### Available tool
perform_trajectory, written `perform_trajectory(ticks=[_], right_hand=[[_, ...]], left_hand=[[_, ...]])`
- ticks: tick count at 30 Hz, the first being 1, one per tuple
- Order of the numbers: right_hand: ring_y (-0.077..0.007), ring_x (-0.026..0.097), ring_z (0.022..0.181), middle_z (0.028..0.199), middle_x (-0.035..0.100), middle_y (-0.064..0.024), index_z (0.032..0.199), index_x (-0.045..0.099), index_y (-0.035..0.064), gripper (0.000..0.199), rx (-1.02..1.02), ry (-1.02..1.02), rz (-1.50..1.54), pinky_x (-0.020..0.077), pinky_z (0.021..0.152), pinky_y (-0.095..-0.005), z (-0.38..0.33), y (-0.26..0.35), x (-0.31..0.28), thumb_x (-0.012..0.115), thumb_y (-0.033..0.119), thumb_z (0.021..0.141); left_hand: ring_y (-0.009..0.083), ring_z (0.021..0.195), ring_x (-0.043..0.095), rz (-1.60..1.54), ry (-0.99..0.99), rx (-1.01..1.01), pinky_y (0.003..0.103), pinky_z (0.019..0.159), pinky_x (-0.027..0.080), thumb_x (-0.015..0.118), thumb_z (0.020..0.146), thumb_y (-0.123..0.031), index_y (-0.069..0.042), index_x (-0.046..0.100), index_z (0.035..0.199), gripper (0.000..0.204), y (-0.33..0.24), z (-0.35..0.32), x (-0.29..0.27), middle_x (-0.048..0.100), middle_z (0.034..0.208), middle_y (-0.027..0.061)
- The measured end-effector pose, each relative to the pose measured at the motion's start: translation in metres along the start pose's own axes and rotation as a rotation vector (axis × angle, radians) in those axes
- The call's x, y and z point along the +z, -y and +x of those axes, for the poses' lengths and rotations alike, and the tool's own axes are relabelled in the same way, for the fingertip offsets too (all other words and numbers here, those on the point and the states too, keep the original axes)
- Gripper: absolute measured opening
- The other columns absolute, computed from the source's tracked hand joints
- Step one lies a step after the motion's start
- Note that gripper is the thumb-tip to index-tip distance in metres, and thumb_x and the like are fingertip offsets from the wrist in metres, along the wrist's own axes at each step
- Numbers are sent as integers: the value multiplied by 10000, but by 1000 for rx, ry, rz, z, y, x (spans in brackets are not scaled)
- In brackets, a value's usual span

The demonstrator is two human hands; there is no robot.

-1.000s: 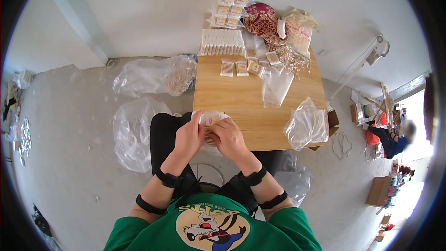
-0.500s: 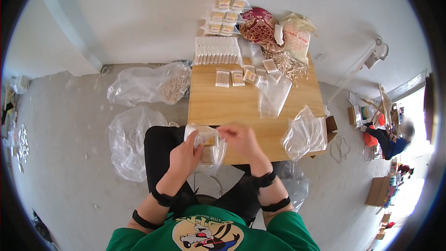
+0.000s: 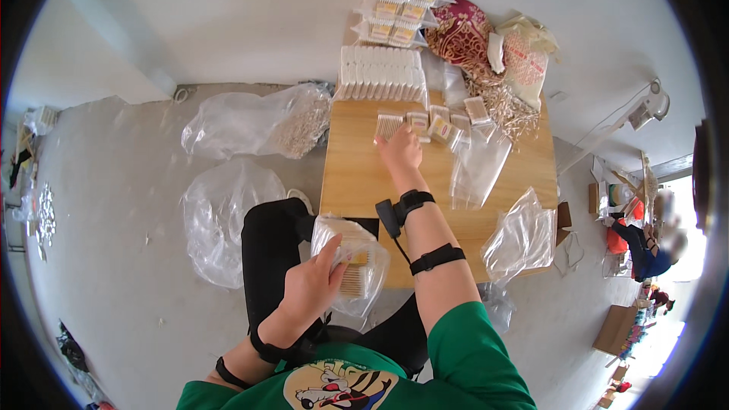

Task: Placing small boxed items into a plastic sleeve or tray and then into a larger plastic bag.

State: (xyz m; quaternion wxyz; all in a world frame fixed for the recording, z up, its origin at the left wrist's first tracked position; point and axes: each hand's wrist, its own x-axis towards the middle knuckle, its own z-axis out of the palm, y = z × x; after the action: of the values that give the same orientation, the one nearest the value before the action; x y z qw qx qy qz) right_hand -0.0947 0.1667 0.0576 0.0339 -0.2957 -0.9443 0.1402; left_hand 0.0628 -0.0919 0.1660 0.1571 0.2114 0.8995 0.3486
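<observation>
While left hand [image 3: 311,288] grips clear swab bag [image 3: 353,269], right hand [image 3: 400,150] fingers spread, touching small packet [image 3: 389,126].

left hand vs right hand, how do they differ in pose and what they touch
The left hand is drawn in over the lap, holding a clear bag of pale sticks. The right hand reaches out across the wooden table, on the small packets. Both wear black wrist straps.

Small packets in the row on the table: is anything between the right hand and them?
Nothing visible. The right hand already reaches the row of small packets on the wooden table, its fingers at the leftmost ones. The flat clear bags lie off to its right. The left hand holds a clear bag of sticks over the lap.
</observation>
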Motion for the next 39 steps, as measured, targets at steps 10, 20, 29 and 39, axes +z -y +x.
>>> perform_trajectory(ticks=[10, 20, 29, 39], right_hand=[[-215, 624, 800, 891, 633, -98, 970, 655, 32, 205, -187, 285, 1031, 495, 681, -269, -151, -33, -131, 700, 42, 770], [-224, 563, 843, 897, 541, -51, 1099, 669, 96, 505, -888, -339, 194, 519, 649, -317, -238, -24, -117, 656, -19, 607], [-300, 552, 985, 968, 553, -97, 1096, 612, 60, 344, -848, -1, 351, 532, 727, -387, -241, -8, -128, 556, 31, 758], [-336, 574, 929, 943, 568, -126, 899, 555, 51, 163, -712, 27, 349, 508, 739, -420, -233, 21, -103, 578, 42, 739]], left_hand=[[357, 668, 633, -1, -24, -18, 417, 575, 497, 624, 847, -184, -82, 456, 1297, 491, 5, -1, -1, 651, 789, 173], [331, 640, 593, -351, -120, 17, 413, 577, 450, 576, 817, -82, -68, 489, 1248, 439, 19, 7, 5, 576, 676, 137], [346, 650, 594, -190, -221, 196, 432, 579, 458, 549, 818, -74, -80, 504, 1221, 405, 18, 6, 0, 575, 679, 138], [306, 626, 600, -165, -167, 123, 399, 569, 467, 592, 783, -82, -114, 519, 1230, 455, 16, 8, -5, 578, 669, 121]])
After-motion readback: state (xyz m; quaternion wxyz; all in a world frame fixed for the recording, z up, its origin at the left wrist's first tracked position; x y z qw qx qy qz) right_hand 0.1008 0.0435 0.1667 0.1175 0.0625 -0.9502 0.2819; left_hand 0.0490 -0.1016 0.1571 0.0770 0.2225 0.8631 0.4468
